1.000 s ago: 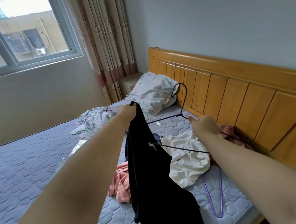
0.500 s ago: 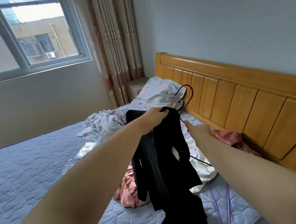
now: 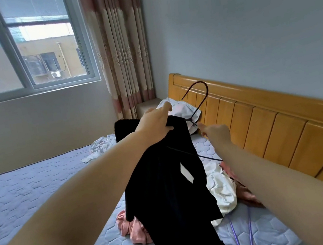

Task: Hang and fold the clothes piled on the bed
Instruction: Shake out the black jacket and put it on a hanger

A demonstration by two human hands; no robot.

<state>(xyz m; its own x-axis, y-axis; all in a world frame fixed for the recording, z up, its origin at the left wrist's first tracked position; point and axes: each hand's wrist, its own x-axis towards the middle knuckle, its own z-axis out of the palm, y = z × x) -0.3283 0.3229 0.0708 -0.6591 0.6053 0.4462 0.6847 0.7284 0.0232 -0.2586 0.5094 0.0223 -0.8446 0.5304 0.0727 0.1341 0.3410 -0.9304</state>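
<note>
left hand [image 3: 155,126] gripped a black garment [image 3: 164,174] at twelve o'clock — right hand [image 3: 215,133] pinched the hanger [image 3: 198,106] at one o'clock, apparently to thread it in.

Both hands lifted black garment [image 3: 164,176] and hanger [image 3: 197,104] higher.

Clothes [image 3: 222,188] on quilted bed [image 3: 31,196]

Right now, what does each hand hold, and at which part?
The left hand grips the black garment at its top edge. The right hand holds the black hanger at its neck, below the hook.
</note>
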